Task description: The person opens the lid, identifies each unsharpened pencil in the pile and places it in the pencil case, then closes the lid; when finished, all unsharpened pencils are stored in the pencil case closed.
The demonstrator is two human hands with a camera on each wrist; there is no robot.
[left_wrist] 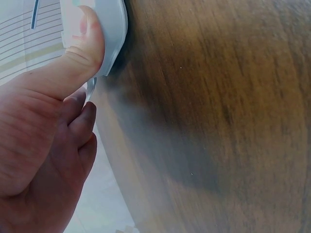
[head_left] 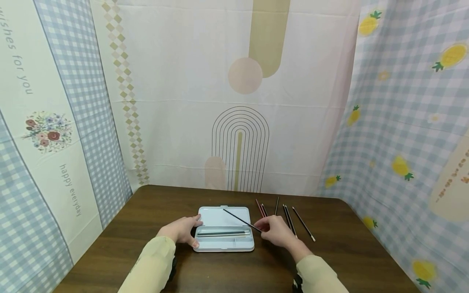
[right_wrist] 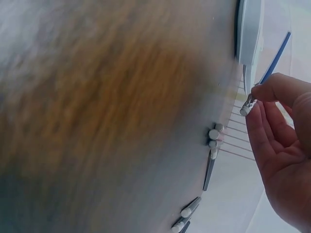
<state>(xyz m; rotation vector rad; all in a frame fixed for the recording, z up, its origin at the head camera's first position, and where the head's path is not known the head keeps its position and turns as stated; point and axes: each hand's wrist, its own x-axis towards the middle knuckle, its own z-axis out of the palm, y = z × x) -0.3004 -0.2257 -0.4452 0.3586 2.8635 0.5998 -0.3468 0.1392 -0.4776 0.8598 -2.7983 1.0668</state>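
Observation:
An open white pencil case (head_left: pixel 216 245) lies on the table, its lid (head_left: pixel 212 215) folded back on the far side. Several pencils (head_left: pixel 221 234) lie in its long compartment. My left hand (head_left: pixel 179 229) holds the case by its left side, the thumb (left_wrist: pixel 86 51) over the rim and the fingers by the lid. Between thumb and fingertips my right hand (head_left: pixel 277 232) pinches a dark pencil (head_left: pixel 238 218) near its eraser end. That pencil slants up to the left above the case; in the right wrist view its shaft (right_wrist: pixel 276 57) looks blue, with a white eraser.
Several loose pencils lie on the brown wooden table (head_left: pixel 227 272) right of the case, among them a black one (head_left: pixel 303 224) and a red one (head_left: pixel 259 207). Patterned cloth (head_left: pixel 176 122) hangs behind the table and at both sides.

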